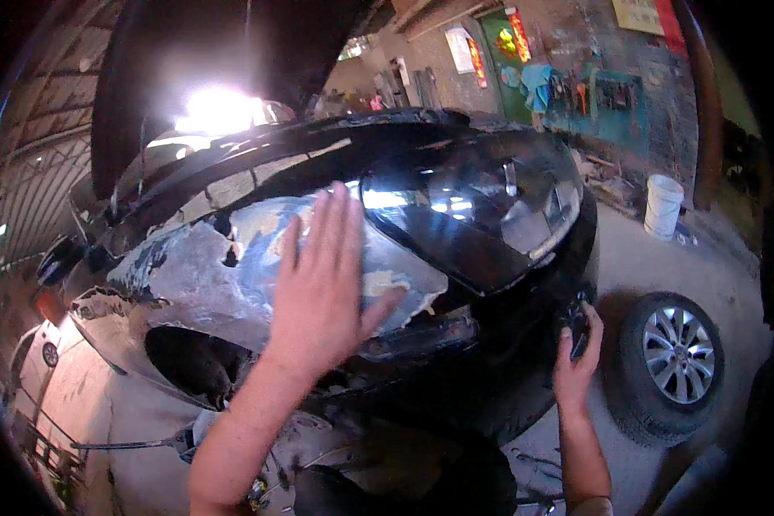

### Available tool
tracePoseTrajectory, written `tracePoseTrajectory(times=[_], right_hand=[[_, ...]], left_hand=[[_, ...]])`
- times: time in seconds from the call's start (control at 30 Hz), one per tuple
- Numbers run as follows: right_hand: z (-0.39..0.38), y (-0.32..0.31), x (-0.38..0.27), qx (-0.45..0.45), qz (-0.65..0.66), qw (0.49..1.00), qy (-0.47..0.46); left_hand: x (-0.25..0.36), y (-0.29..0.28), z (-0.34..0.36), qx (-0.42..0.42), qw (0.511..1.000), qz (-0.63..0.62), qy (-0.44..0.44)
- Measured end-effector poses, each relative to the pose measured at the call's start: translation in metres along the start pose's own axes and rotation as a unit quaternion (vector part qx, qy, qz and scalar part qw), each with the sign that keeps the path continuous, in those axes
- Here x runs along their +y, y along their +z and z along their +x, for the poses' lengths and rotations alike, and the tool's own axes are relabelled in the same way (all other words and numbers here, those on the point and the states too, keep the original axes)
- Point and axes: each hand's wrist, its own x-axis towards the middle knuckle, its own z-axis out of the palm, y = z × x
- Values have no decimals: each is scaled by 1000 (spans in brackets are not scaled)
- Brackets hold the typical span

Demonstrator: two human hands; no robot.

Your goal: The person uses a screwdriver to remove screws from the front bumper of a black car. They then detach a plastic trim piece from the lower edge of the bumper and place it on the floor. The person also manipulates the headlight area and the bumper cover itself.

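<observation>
My left hand (pixel 322 267) lies flat with its fingers stretched out over the car's front fender (pixel 193 258). The fender is sanded down to patches of grey, blue and tan filler, with a ragged lower edge. Just right of the fingertips sits a glossy headlight (pixel 464 215). Over at the right end of the black bumper (pixel 516 361), my right hand (pixel 579 365) has its fingers curled round a small black object (pixel 580 327). Its kind is hard to make out against the dark bumper.
An alloy wheel with its tyre (pixel 679 354) lies on the floor at the right. Behind it stands a white bucket (pixel 664 206). A long-handled dark tool (pixel 133 445) reaches out at the lower left. Loose tools (pixel 537 469) lie below the bumper. A dark raised panel (pixel 258 52) rises above the car.
</observation>
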Motion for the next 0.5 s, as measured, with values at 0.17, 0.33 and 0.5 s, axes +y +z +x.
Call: tracePoseTrajectory(times=[0.17,0.33,0.5], right_hand=[[19,17,-55,-38,29,993,-106],[55,35,-79,-25,22,983,-183],[111,55,-52,14,33,996,-81]], left_hand=[[15,-2,-21,-51,996,-57,49],[6,2,-32,-22,988,-123,91],[-38,-16,-9,80,992,-88,42]])
